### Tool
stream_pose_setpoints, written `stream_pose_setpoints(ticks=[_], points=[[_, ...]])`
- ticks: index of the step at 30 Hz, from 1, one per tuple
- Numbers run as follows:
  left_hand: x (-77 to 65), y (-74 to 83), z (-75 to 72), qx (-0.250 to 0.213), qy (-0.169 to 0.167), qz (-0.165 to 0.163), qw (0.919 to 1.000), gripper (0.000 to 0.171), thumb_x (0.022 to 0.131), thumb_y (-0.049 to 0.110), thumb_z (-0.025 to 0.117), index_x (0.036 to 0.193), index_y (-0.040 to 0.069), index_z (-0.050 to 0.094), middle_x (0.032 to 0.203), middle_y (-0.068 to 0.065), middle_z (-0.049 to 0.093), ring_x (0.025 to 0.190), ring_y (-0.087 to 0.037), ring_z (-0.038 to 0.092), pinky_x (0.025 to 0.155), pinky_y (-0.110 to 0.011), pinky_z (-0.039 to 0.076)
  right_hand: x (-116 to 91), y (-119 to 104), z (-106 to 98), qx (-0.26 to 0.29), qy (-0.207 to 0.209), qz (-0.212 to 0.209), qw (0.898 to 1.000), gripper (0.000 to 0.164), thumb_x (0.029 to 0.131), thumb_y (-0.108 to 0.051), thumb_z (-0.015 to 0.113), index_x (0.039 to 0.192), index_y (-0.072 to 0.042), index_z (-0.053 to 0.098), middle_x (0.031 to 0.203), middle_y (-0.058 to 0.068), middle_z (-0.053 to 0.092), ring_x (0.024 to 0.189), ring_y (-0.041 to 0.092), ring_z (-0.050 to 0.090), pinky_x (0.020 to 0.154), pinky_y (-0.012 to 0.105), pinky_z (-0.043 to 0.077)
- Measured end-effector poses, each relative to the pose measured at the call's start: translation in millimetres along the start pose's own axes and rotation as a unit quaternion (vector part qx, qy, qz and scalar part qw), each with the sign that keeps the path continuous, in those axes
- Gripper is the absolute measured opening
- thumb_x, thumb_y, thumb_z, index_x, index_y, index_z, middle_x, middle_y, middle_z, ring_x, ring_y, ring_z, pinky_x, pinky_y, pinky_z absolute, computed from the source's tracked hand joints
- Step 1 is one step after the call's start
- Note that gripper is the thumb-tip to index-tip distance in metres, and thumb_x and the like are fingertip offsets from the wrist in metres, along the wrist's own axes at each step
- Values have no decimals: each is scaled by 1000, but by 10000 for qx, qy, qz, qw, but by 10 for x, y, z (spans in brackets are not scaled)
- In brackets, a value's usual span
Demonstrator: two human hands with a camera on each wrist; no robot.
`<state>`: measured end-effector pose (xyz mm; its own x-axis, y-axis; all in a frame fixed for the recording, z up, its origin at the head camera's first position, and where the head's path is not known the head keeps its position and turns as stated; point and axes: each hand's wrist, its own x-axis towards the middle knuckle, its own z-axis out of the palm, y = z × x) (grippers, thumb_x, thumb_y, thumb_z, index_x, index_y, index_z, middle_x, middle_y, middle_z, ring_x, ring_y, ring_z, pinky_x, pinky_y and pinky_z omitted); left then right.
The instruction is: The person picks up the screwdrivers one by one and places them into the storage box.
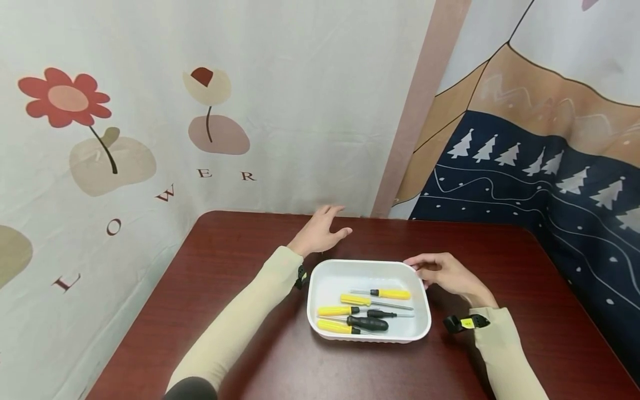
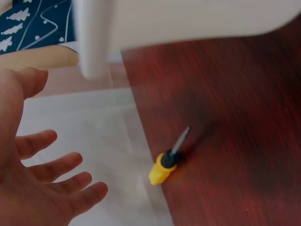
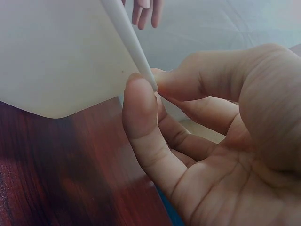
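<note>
A white plastic tray [image 1: 332, 280] holds several screwdrivers, some with yellow handles [image 1: 392, 294] and some with black handles [image 1: 367, 323]. My right hand [image 1: 450, 272] pinches the tray's rim at its far right corner; in the right wrist view the thumb and a finger [image 3: 141, 110] meet on that edge. Beyond the tray's far left corner is my left hand [image 1: 317, 230], its fingers spread and holding nothing. The left wrist view has a yellow and black screwdriver [image 2: 162, 167] by the table's edge, past the tray wall [image 2: 188, 21]; in the head view it is hidden.
The dark red wooden table [image 1: 240, 244] ends at the back against a pale curtain [image 1: 310, 111] printed with flowers and letters. To the right hangs a dark blue cloth [image 1: 500, 183] with white trees.
</note>
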<state>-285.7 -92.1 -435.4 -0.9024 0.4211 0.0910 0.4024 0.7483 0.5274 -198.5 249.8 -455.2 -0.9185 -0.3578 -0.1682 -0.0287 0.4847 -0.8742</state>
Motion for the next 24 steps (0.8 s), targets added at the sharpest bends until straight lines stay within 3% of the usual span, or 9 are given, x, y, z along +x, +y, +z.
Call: stream_pose_setpoints(ticks=[24], points=[[172, -284, 61, -519, 136, -802, 9953, 71, 101, 41, 61, 158, 6, 36, 161, -17, 38, 150, -36, 37, 120, -53, 38, 1, 35, -19, -43, 15, 68, 10000, 32, 94, -8, 67, 126, -7, 71, 111, 16, 72, 80, 22, 67, 69, 34, 61]])
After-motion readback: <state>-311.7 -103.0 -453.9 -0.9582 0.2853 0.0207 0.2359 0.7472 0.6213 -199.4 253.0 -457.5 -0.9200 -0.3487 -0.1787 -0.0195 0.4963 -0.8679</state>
